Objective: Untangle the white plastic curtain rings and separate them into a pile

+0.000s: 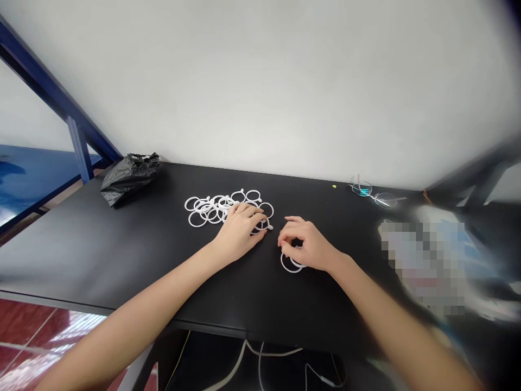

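White rings (212, 205) are lying in two places on the black table (122, 255), a large heap under the left hand (242, 225) and a small group under the right hand (304, 243). Nearest, pale cables (241, 358) are hanging below the table's front edge, and a red tiled floor (24, 326) is showing at the lower left. Both forearms are reaching in over that edge. Closest among the rings, the small group (292, 271) is sitting just beneath the right hand, partly hidden by it and jutting out below the fingers. That hand is curling narrowly, thumb bent toward the index finger; whether it is pinching a ring, I cannot tell. Slightly farther, the left hand is resting over the heap's right end, fingers loosely bent and thumb spreading apart near a knobbed ring; I cannot tell if it is gripping one. Most of the heap is spreading out to the left of that hand, rings overlapping. At the right, a pale item (423, 266) is appearing too blurred to identify. Toward the back, a crumpled black bag (132, 176) is lying at the left and eyeglasses (382, 202) at the right, before a white wall (260, 81).
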A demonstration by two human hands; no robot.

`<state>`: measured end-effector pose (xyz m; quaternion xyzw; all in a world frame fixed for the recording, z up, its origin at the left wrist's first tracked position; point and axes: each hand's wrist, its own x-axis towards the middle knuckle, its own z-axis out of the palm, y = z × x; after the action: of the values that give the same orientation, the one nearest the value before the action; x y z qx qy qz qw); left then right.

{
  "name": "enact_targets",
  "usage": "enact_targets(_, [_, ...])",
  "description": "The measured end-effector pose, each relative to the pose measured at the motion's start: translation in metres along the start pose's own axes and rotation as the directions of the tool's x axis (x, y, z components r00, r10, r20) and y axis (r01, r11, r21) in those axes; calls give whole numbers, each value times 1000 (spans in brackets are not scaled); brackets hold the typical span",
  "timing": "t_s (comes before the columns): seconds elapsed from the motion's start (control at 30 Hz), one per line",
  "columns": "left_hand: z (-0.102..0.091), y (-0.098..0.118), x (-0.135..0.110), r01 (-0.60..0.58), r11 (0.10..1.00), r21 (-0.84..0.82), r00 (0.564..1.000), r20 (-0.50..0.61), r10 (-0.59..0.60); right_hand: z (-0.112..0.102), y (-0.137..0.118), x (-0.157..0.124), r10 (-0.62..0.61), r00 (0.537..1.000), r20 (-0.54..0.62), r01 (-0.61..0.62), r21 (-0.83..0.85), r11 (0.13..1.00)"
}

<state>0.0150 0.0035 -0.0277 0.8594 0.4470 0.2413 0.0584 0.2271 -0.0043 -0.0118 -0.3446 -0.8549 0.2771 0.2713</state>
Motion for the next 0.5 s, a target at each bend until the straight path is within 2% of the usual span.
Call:
enact_targets(0.17, [0, -1, 0, -4, 999, 36, 1000, -13, 5, 1, 4, 1, -15, 997, -82, 9, -81, 997])
enact_targets(0.3, [0, -1, -1, -19, 999, 37, 1000, -15, 20, 1, 10, 2, 58, 988, -141, -80, -153, 985])
enact_targets(0.5, [-1, 2, -2, -44, 999, 20, 998, -48, 45, 1, 13, 1, 118, 986, -115, -137, -170, 976])
